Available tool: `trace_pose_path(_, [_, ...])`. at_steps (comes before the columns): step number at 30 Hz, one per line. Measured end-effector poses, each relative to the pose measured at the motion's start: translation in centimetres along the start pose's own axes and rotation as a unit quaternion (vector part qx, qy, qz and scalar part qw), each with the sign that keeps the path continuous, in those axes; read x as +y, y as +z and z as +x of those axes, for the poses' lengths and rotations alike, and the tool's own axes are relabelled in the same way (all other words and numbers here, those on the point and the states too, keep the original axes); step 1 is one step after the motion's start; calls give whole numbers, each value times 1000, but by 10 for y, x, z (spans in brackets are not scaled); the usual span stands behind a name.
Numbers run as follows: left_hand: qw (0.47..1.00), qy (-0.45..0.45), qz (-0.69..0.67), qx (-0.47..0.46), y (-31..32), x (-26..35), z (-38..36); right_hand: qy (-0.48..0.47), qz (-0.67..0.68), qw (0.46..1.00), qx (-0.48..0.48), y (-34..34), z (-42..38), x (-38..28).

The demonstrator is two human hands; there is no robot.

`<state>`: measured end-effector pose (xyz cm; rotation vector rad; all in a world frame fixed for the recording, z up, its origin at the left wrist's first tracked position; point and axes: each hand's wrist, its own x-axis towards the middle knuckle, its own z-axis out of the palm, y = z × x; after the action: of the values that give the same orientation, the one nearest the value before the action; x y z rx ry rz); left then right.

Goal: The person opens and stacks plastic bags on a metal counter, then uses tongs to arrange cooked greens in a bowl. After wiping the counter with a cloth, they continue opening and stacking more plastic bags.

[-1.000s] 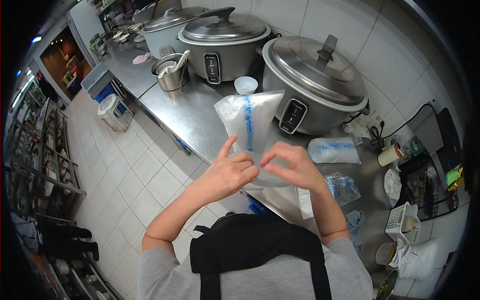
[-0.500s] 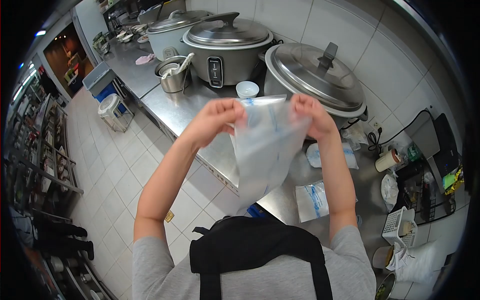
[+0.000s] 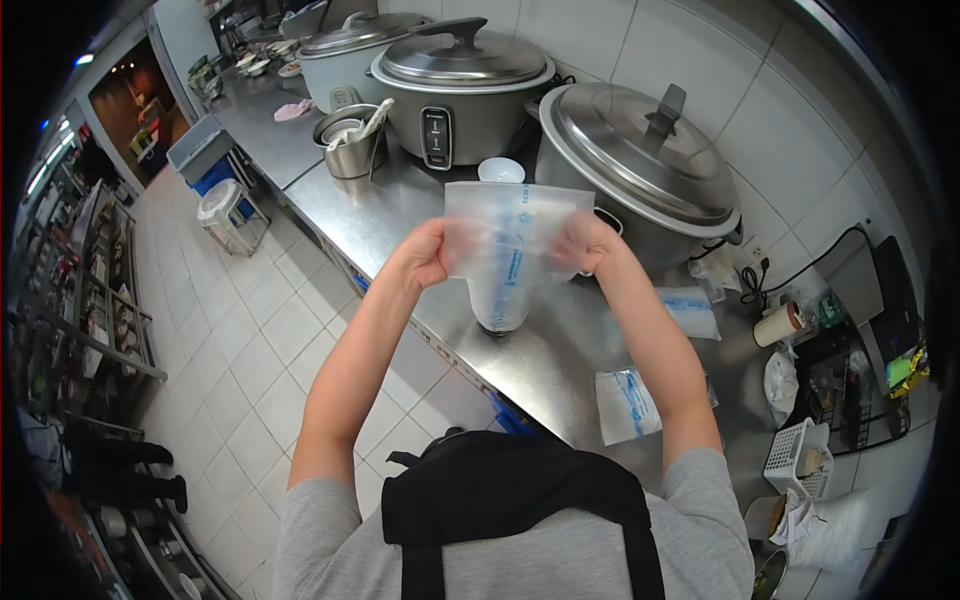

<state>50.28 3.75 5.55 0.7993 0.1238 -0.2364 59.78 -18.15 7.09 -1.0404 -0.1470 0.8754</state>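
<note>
A translucent plastic bag with blue print (image 3: 515, 235) is spread between my two hands above the steel counter (image 3: 520, 370). My left hand (image 3: 432, 252) grips its left edge, fingers closed. On the opposite edge, my right hand (image 3: 587, 243) is closed on the bag, part of its fingers showing blurred through the plastic. The bag's middle hangs down over a rounded form whose dark base shows at the bottom; what it is cannot be made out. A small white bowl (image 3: 501, 170) sits just behind the bag.
Large cookers (image 3: 460, 90) (image 3: 640, 150) line the wall. A steel pot with utensils (image 3: 352, 150) stands at the left. Blue-printed packets (image 3: 628, 405) (image 3: 690, 312) lie by my right forearm. A white basket (image 3: 798, 455) is farther right. A person's dark-clothed legs (image 3: 120, 470) show at lower left.
The bag was hanging long and blurred; now it is stretched wide and flatter, its print facing up. Both hands have moved slightly, my left hand down and to the left.
</note>
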Motion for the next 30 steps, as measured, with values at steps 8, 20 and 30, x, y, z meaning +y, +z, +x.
trace_pose_path(8, [997,-55,61,8,-38,-37,12,40,-67,996,53,-11,-3,28])
trace_pose_path(20, [948,-12,304,98,-39,-37,26,-22,-176,975,134,-1,11,33])
trace_pose_path(30, [988,-72,81,111,-45,-72,20,17,-65,994,90,-48,16,73])
